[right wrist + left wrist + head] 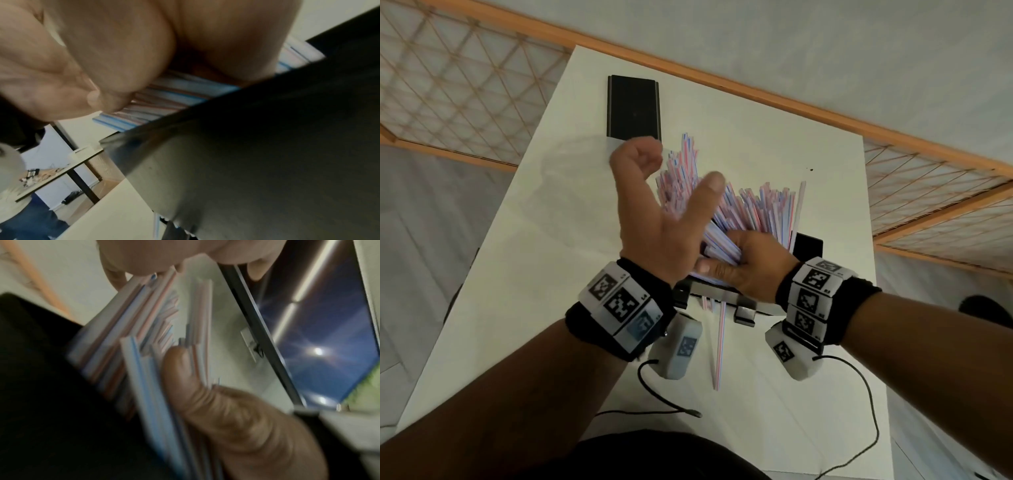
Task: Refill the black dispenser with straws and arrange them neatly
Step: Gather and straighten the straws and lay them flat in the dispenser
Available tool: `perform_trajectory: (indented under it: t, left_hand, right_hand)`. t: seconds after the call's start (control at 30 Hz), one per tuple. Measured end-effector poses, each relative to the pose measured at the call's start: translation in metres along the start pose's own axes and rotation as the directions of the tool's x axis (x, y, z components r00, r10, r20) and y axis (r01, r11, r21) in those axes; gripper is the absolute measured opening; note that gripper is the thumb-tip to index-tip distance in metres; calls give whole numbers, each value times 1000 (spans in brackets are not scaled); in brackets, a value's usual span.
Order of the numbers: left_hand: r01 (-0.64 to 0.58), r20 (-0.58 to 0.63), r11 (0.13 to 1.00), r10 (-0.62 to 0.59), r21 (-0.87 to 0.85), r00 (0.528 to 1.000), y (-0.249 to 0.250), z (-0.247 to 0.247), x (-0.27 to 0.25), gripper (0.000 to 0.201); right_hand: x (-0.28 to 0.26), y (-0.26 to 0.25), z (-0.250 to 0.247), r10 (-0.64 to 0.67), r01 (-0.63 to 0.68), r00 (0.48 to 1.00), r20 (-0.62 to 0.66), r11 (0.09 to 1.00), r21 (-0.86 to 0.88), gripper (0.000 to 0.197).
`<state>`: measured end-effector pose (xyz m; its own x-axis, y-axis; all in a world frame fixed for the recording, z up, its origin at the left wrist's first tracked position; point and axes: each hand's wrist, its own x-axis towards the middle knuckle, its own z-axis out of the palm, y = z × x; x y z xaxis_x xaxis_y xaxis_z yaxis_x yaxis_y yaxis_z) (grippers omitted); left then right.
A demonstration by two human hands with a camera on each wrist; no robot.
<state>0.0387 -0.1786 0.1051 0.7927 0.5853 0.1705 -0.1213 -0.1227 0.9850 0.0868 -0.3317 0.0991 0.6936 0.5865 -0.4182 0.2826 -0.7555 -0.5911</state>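
Straws (750, 209): a big red, white and blue striped bundle, standing fanned out of the black dispenser (806, 246) at the near right part of the white bench (544, 240); the tops are splayed and uneven.
Right hand (746, 265): fingers curled round the lower part of the bundle, gripping it at the mouth of the dispenser; the right wrist view shows the palm pressed against the striped straws just above the dark wall.
Left hand (661, 219): raised beside the bundle on its left, thumb spread out against the straws, fingers loosely curled at the top and clasping nothing I can see; blurred in every view.
Loose straw (720, 346): lies flat on the bench in front of the dispenser, pointing toward the person.
Black lid (634, 106): flat on the far part of the bench, well apart from the dispenser.
Wrists: both wear marker bands with cables trailing over the bench.
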Motion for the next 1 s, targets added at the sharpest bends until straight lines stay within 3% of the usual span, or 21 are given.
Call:
perform_trajectory:
  t: [0.13,0.2,0.3,0.37,0.4,0.53,0.63,0.73,0.87,1.0]
  left_hand:
    - [-55,93,956,29,288,995,-14,4,-1,89]
    - [-34,78,955,11,294,997,-19,1,0,93]
    - [195,-66,981,-194,6,979,-21,-2,-1,80]
    - [310,-114,916,-347,-255,931,-19,1,0,74]
    - [327,-109,895,-373,-303,921,-20,3,0,73]
    - [241,-37,946,-254,-216,966,-25,7,-10,60]
    - [223,0,953,-227,-207,974,-28,7,-14,51]
    - [214,24,954,-213,-209,977,-30,6,-14,49]
    - [195,58,956,-187,-220,981,-29,4,-14,64]
    - [173,65,965,-163,-197,984,-31,5,-14,65]
  right_hand:
    - [-4,1,4,83,-42,985,152,966,-253,62]
    - [-9,3,5,129,-76,978,162,951,-298,59]
    - [-14,12,4,188,-142,968,164,956,-256,50]
    - [-14,18,5,235,-172,949,209,945,-280,52]
    - [-12,20,7,261,-189,939,223,935,-299,57]
    - [1,21,10,382,-306,899,214,897,-319,76]
    - [5,14,6,386,-308,891,239,901,-305,103]
    - [5,6,7,357,-253,897,260,898,-360,95]
    - [12,1,13,460,-283,814,354,848,-449,88]
    - [16,-5,7,512,-318,756,407,832,-455,92]
